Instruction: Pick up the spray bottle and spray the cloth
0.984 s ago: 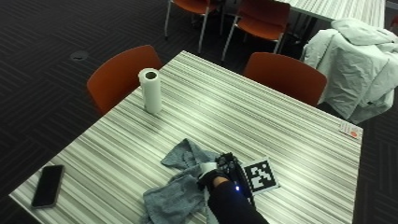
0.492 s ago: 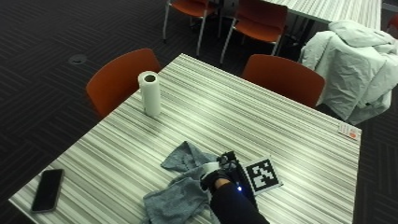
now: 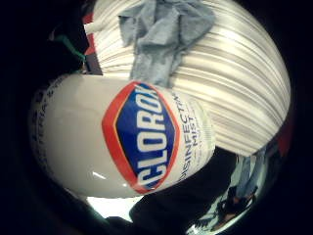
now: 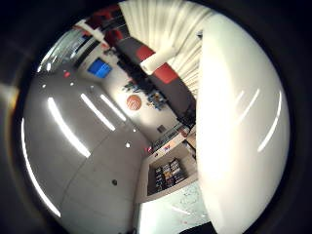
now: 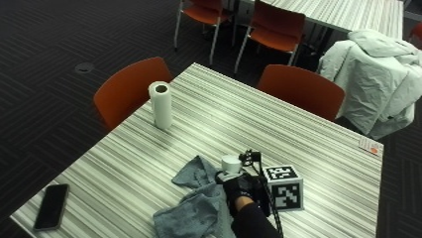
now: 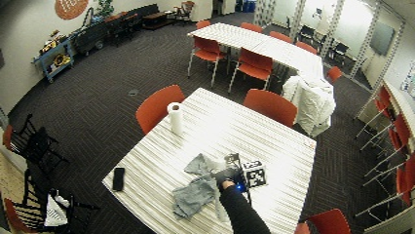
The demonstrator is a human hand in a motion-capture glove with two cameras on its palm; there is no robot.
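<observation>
Spray bottle (image 5: 231, 164) sat gripped in my gloved right hand (image 5: 241, 187), low-centre beside cloth (image 5: 192, 208); spraying remained.

The white spray bottle (image 5: 231, 164) with its blue and red Clorox label (image 3: 144, 137) stood by the crumpled blue-grey cloth (image 5: 195, 206), which lay bunched on the striped table, touching the bottle's side.
</observation>
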